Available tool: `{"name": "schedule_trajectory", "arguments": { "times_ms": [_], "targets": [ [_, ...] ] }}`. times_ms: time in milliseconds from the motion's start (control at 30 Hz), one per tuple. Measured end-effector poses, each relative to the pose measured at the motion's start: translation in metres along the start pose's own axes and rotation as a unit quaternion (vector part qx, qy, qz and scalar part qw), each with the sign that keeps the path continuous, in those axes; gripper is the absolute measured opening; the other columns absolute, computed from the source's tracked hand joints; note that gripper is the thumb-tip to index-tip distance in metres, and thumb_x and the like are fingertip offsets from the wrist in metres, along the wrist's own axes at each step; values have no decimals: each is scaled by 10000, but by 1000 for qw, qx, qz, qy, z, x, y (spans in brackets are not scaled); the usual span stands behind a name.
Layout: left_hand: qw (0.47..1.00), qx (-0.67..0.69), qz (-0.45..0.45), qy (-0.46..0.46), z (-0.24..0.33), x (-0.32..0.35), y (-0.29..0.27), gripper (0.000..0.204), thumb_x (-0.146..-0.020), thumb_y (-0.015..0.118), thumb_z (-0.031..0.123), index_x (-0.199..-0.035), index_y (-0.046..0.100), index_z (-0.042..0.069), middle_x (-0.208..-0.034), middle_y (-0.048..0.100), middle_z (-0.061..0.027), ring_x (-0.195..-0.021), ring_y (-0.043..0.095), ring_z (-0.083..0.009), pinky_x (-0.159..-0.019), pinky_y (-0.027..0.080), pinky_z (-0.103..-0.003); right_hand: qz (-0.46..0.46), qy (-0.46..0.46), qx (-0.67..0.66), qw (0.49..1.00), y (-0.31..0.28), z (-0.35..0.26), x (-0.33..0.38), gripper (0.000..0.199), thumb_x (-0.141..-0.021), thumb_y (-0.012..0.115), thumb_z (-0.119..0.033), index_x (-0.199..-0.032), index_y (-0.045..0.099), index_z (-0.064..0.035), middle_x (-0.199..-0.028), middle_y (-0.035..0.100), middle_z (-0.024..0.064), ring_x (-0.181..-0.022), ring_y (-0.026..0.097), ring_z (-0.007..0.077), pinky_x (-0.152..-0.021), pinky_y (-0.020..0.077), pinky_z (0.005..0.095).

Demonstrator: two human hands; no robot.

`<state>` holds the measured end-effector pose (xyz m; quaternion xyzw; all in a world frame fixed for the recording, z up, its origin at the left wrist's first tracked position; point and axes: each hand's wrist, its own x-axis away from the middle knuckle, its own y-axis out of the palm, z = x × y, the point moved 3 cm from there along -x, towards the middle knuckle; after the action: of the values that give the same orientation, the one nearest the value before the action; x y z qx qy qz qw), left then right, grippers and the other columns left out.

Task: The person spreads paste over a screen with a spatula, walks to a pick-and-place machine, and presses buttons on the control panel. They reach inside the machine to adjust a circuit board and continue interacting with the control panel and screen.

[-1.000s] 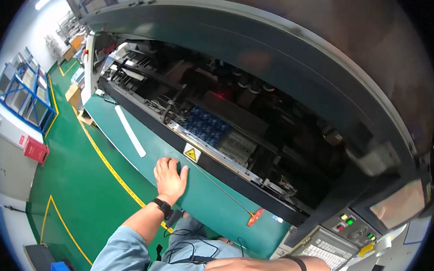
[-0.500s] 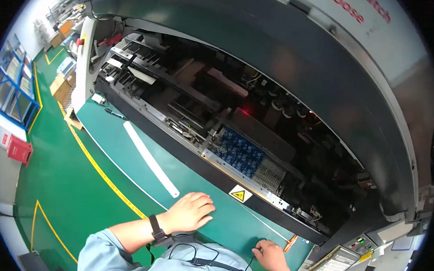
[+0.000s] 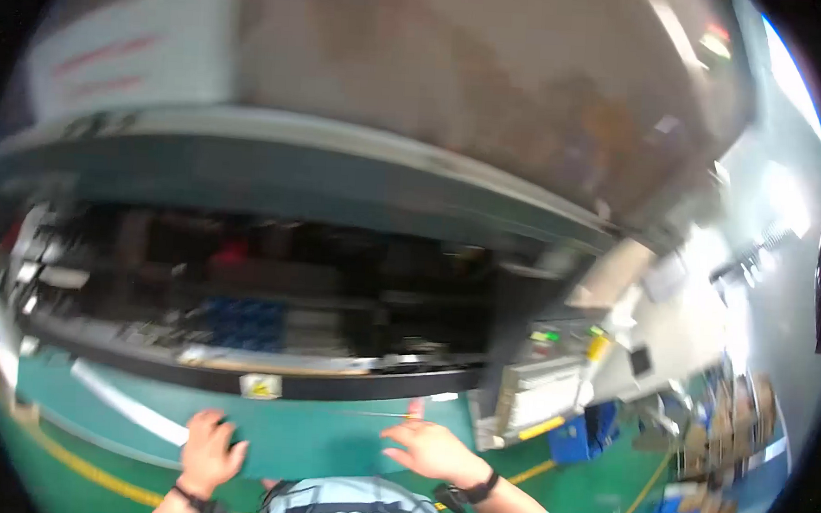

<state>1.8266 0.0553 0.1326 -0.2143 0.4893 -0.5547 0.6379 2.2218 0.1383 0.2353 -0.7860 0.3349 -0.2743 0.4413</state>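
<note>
My left hand (image 3: 211, 452) rests on the green work surface (image 3: 308, 437) with its fingers apart and nothing in it. Its fingertips lie beside the end of a long white strip (image 3: 129, 405). My right hand (image 3: 433, 451) is at the right part of the surface, thumb apart from the fingers, holding nothing I can see. Just beyond its fingers lies a thin rod-like tool with a red-orange handle (image 3: 415, 408); whether they touch is blurred. Inside the opened machine, a blue circuit board panel (image 3: 244, 324) sits behind the front rail.
The machine's dark front edge (image 3: 329, 387) bears a yellow warning label (image 3: 261, 386). Its raised cover (image 3: 341, 169) arches overhead. At right are a control panel with green lights (image 3: 545, 337), a blue bin (image 3: 582, 435) and stacked cardboard boxes (image 3: 731, 422).
The view has swung to the right, blurring the picture. My right hand has moved forward to beside the red-orange handle. My left hand remains on the surface near the white strip.
</note>
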Motion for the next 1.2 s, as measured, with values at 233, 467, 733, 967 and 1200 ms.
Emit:
{"name": "schedule_trajectory", "arguments": {
  "times_ms": [233, 467, 733, 967, 1200],
  "targets": [
    [995, -76, -9, -63, 3, -1, 26, 467, -816, 789, 211, -1206, 608, 26, -1352, 552, -241, -1316, 499, -481, -1152, 373, -594, 131, 17, 6, 991, -101, 87, 83, 293, -950, 767, -258, -1171, 720, -73, -1016, 747, 141, -966, 728, 375, -860, 598, 462],
    [954, -179, 79, -227, 4, 7, 77, 468, -931, 710, 174, -1342, 556, 10, -1472, 530, -235, -1400, 467, -451, -1184, 355, -547, 244, 60, 2, 968, -160, 203, 164, 221, -913, 797, -206, -1077, 747, -67, -993, 742, 139, -943, 724, 378, -821, 600, 459],
    [924, -234, 109, -282, 15, 2, 86, 483, -944, 726, 209, -1359, 556, 29, -1527, 521, -222, -1461, 432, -429, -1213, 335, -544, 453, 88, 68, 885, -236, 270, 220, 205, -869, 809, -75, -1050, 723, -32, -1044, 710, 147, -1018, 688, 386, -888, 564, 456],
    [920, -220, 102, -308, 24, 4, 80, 487, -926, 742, 205, -1343, 567, 25, -1534, 515, -210, -1450, 444, -424, -1210, 341, -541, 537, 127, 40, 833, -279, 305, 243, 223, -880, 781, -44, -1090, 711, -13, -1140, 700, 162, -1068, 691, 366, -931, 555, 417],
    [920, -223, 104, -305, 23, 1, 80, 467, -935, 739, 194, -1339, 577, 26, -1526, 523, -207, -1434, 460, -427, -1200, 350, -537, 550, 165, 39, 818, -285, 333, 237, 261, -906, 765, -69, -1153, 704, -8, -1238, 698, 188, -1162, 667, 398, -1028, 525, 449]
  ]
}}
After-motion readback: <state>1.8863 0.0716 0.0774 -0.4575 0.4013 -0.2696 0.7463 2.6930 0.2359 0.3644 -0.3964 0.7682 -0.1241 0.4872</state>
